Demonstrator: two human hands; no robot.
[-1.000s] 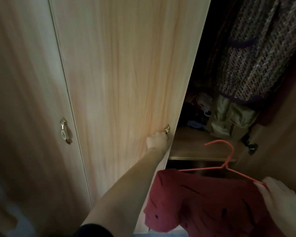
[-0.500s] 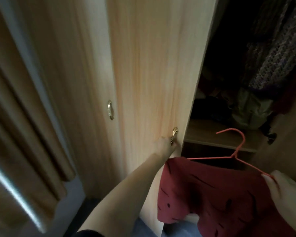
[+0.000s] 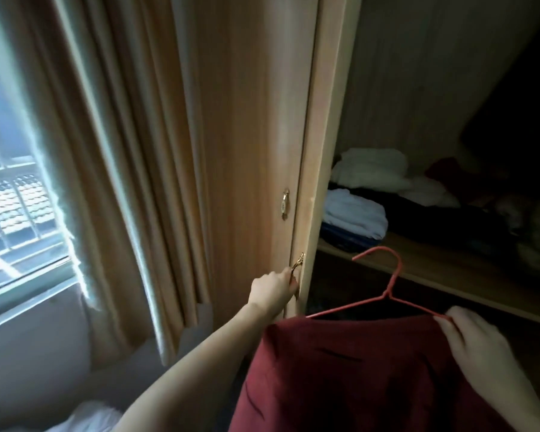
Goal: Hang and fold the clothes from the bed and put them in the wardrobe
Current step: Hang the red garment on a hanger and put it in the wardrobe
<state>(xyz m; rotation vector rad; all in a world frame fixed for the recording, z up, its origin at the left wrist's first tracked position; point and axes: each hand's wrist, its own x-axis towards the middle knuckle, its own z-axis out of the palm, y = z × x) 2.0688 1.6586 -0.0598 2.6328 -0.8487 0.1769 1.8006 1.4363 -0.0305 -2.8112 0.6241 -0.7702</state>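
My left hand grips the small brass handle on the edge of a light wooden wardrobe door, which stands swung wide and seen edge-on. My right hand holds a dark red garment by its right shoulder, where it drapes over a red wire hanger. The hanger's hook points up in front of the open wardrobe interior. The garment's lower part runs out of the frame.
A wooden shelf inside the wardrobe carries folded pale blue clothes, white clothes and dark ones further right. A second door with its own handle stays closed. Beige curtains and a window are at left.
The door has swung further open toward the left, exposing the shelf with folded clothes. My view has turned left, bringing the curtains and window in. Both hands keep their holds.
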